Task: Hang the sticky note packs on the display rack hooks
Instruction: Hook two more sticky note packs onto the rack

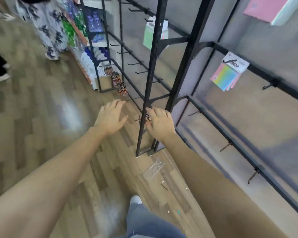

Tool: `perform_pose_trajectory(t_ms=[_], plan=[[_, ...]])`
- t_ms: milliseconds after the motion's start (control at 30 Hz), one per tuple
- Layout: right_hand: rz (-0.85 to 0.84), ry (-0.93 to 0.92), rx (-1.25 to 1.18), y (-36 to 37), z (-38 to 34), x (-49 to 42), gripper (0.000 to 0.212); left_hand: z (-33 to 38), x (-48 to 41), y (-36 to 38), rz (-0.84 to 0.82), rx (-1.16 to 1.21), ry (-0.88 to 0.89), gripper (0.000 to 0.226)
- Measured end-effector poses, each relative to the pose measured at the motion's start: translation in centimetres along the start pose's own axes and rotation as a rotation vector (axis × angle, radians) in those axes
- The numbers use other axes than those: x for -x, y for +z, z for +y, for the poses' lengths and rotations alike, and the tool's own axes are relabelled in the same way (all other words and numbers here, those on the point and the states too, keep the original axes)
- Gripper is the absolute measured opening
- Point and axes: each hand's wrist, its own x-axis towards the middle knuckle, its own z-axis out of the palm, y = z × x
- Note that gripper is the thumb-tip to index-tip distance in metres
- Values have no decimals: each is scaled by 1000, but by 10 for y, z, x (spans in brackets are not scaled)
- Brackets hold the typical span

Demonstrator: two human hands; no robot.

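Black-labelled sticky note pack (148, 118) in right hand (160, 124) grip, thumb side

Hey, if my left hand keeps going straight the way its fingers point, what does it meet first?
Probably the small red-and-black packs hanging straight beyond the left hand; a bare hook sits just right of that line. Depth is unclear.
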Motion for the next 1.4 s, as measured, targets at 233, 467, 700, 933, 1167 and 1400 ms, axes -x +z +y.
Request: perform_pose_trajectory(t_ms=[233,467,700,933,1167,1400], plan=[[-81,-77,-11,29,-18,-93,53,-54,-59,10,8,35,-72,56],[-184,-54,5,68,-49,-167,48,-129,-103,18,-45,69,-190,54],[-204,45,29,104,-104,-269,53,-245,-170,8,-87,38,-159,56],[-208,140,-49,120,-175,-362,54,-351,-225,-10,-106,44,-92,58],[-278,243,-22,152,-193,-433,56,-414,-276,-3,-160,55,-45,55],[-315,255,33,179,-189,-531,54,-473,-368,4,-188,30,-14,55]])
